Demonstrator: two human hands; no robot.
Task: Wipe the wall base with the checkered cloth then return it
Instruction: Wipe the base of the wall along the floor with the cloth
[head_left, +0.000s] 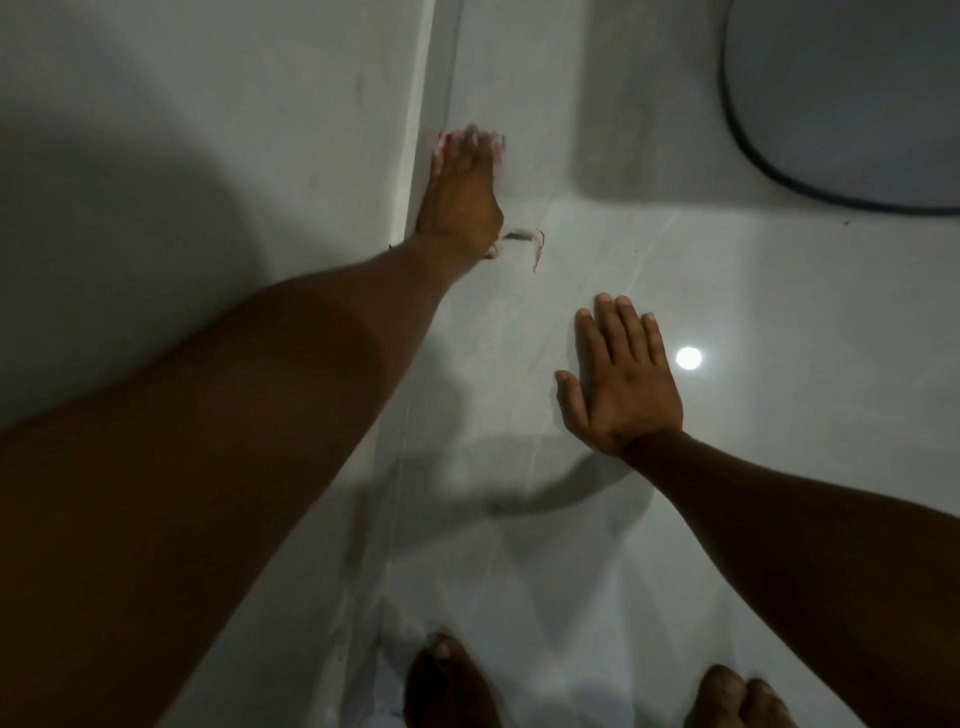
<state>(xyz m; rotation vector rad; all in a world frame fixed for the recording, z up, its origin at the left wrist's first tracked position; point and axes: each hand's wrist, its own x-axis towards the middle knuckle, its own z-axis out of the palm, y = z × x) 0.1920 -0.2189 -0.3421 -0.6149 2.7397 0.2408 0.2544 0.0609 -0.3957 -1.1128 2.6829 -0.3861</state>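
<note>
My left hand (462, 197) is stretched out to the wall base (418, 104), a pale strip where the white wall meets the tiled floor. It presses flat on the checkered cloth (441, 148), which is mostly hidden under the palm. Only pinkish edges show at the fingertips, and frayed threads (535, 249) trail near the wrist. The hand is motion-blurred. My right hand (621, 379) lies flat on the glossy floor to the right, fingers spread, holding nothing.
A pale rounded object with a dark rim (737, 119) sits on the floor at the top right. A lamp reflection (689, 358) glints on the tiles beside my right hand. My bare feet (447, 680) are at the bottom edge.
</note>
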